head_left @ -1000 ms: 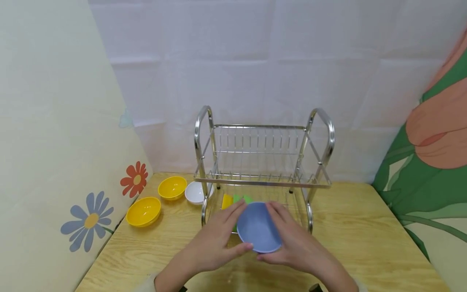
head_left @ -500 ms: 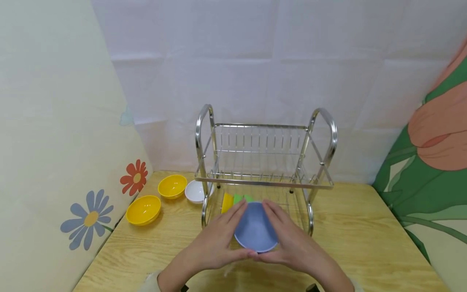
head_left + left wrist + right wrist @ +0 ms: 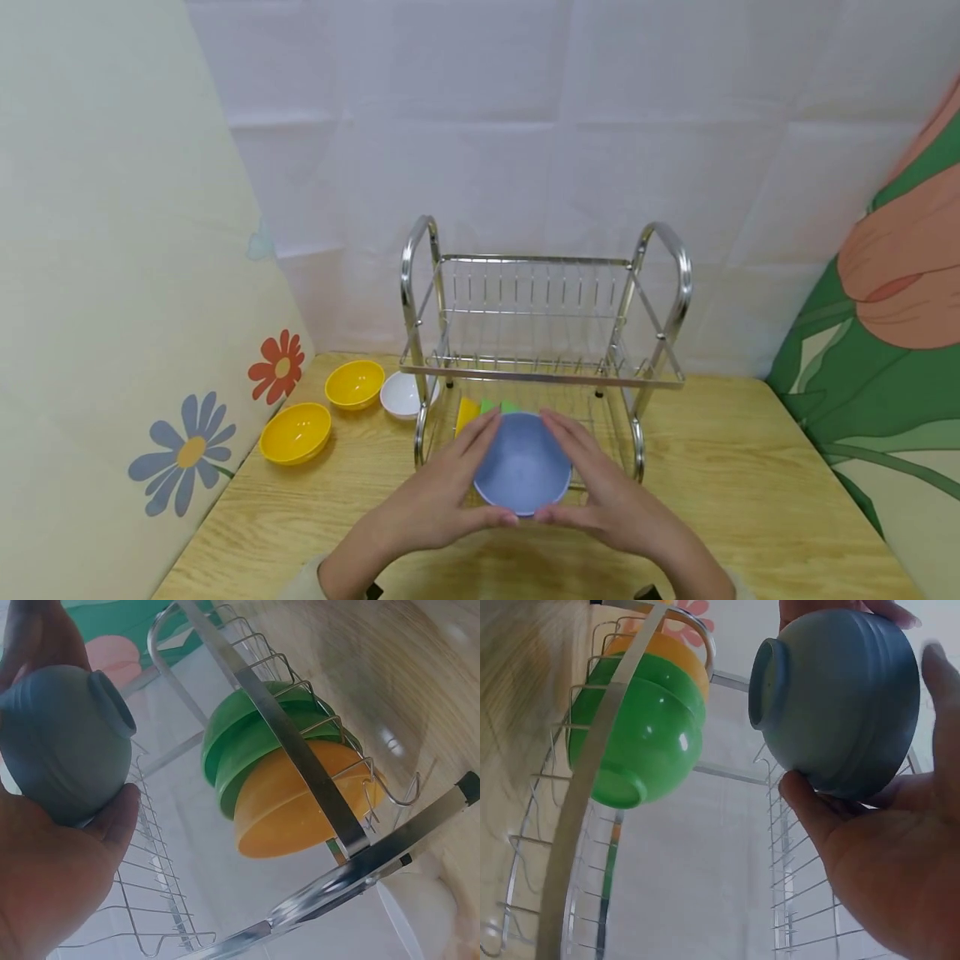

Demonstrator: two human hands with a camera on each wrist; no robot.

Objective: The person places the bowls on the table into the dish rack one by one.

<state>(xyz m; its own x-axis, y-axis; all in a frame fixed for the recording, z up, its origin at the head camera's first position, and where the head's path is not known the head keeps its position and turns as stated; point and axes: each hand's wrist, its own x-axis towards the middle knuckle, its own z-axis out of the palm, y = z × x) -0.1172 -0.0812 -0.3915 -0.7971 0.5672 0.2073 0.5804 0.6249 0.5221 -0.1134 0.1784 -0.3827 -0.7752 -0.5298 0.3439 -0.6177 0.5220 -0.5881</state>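
Between my two hands is a blue bowl (image 3: 522, 464), its inside facing me in the head view. My left hand (image 3: 438, 492) grips its left side, thumb near the lower rim and fingers along the upper side. On the opposite side my right hand (image 3: 606, 492) holds it the same way. Both wrist views show the outside and foot ring of the blue bowl (image 3: 71, 746). Behind it, in the lower tier of a metal dish rack (image 3: 542, 379), two green bowls (image 3: 645, 742) and a yellow bowl (image 3: 300, 802) stand on edge, partly hidden in the head view.
Two yellow bowls (image 3: 296, 434) and a white bowl (image 3: 401, 395) sit on the wooden table (image 3: 750, 483) left of the rack. The rack's upper tier overhangs the lower one. A floral panel (image 3: 180, 250) stands at the left, and a white cloth (image 3: 525, 125) hangs behind.
The blue bowl has shifted slightly left between the hands and its opening has turned to face me more squarely. The thumbs came together at the lower rim and have parted a little again.
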